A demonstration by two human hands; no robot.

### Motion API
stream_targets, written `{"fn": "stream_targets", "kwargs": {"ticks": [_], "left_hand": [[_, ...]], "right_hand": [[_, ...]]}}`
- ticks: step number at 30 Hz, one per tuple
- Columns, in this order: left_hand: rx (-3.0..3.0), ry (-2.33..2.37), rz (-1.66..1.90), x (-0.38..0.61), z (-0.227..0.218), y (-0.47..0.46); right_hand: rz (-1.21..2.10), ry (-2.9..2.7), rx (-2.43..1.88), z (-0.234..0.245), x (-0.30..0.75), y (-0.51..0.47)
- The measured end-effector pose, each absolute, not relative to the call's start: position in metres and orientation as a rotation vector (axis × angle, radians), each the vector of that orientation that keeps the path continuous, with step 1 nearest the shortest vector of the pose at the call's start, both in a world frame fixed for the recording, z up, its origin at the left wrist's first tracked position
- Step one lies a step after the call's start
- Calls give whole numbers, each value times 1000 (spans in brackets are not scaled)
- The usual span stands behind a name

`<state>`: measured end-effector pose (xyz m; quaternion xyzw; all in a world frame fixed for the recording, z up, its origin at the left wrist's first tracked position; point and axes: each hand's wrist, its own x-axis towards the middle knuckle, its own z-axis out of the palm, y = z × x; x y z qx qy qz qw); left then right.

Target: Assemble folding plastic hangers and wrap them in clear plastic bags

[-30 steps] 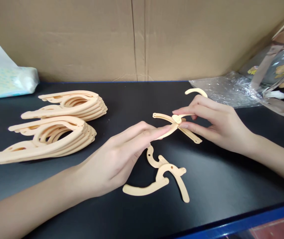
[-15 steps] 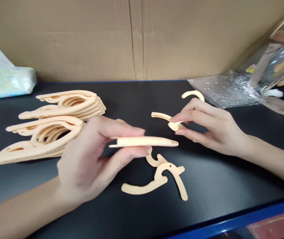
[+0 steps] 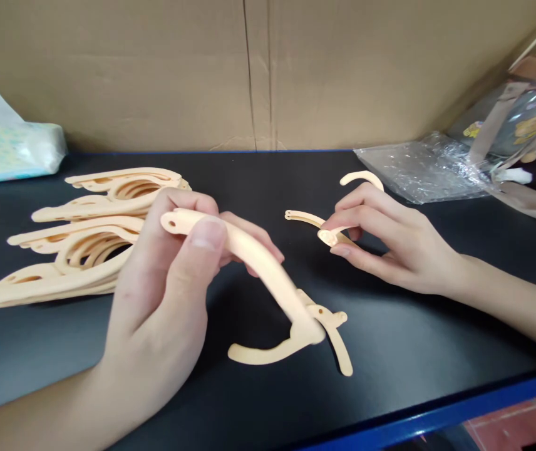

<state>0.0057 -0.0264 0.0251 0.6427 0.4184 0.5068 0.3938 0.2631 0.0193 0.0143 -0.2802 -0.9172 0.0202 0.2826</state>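
Note:
My left hand point(image 3: 169, 282) pinches a curved cream plastic hanger arm point(image 3: 268, 269) between thumb and fingers. A small hole shows at its near-left end, and its other end slants down over loose pieces on the table. Under that end lie several curved hanger pieces point(image 3: 261, 354), partly covered. My right hand point(image 3: 385, 238) has thumb and fingertips closed on a small cream hanger piece with a rounded end point(image 3: 327, 237). Beside those fingers a slim grooved arm point(image 3: 303, 218) reaches left; whether it joins the held piece I cannot tell. A cream hook point(image 3: 362, 176) shows just behind my right hand.
Stacked cream folding hangers point(image 3: 84, 275) lie on the left of the black table point(image 3: 249, 413). A tissue pack point(image 3: 14, 150) sits at the back left. Clear plastic wrap point(image 3: 409, 169) and a transparent bag point(image 3: 526, 119) are at the right. Cardboard point(image 3: 155, 75) stands along the back.
My left hand has turned the hanger arm from lying edge-on and level to showing its broad curved side, slanting down to the right. My right hand has stayed nearly still.

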Motion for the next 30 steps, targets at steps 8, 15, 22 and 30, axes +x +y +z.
{"fn": "stream_targets", "kwargs": {"ticks": [8, 15, 22, 30], "left_hand": [[1613, 907, 993, 9, 20, -27], [1454, 791, 570, 10, 15, -27], [1327, 687, 455, 13, 16, -25], [1308, 608, 403, 12, 14, -20]], "right_hand": [[40, -2475, -804, 14, 262, 16], [170, -2394, -713, 19, 256, 9], [755, -2298, -645, 20, 240, 0], [853, -2301, -604, 18, 239, 4]]}}
